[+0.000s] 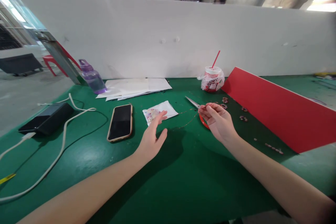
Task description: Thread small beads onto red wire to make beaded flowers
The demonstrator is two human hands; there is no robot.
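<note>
My left hand (153, 133) hovers over the green table (168, 182) with its fingers stretched out, their tips at a small clear bag of coloured beads (159, 111). My right hand (217, 120) is closed in a pinch on a thin wire (187, 120) that trails left across the table. Under that hand lie scissors (193, 102) with red handles, partly hidden by the fingers. Small beaded flowers (224, 100) lie just beyond the right hand.
A phone (120, 122) lies face up left of the bag. Further left are a power bank (47, 119) with a white cable (60, 150), a purple bottle (91, 77) and papers (133, 87). A bagged drink cup (212, 78) and a red board (280, 112) stand at the right.
</note>
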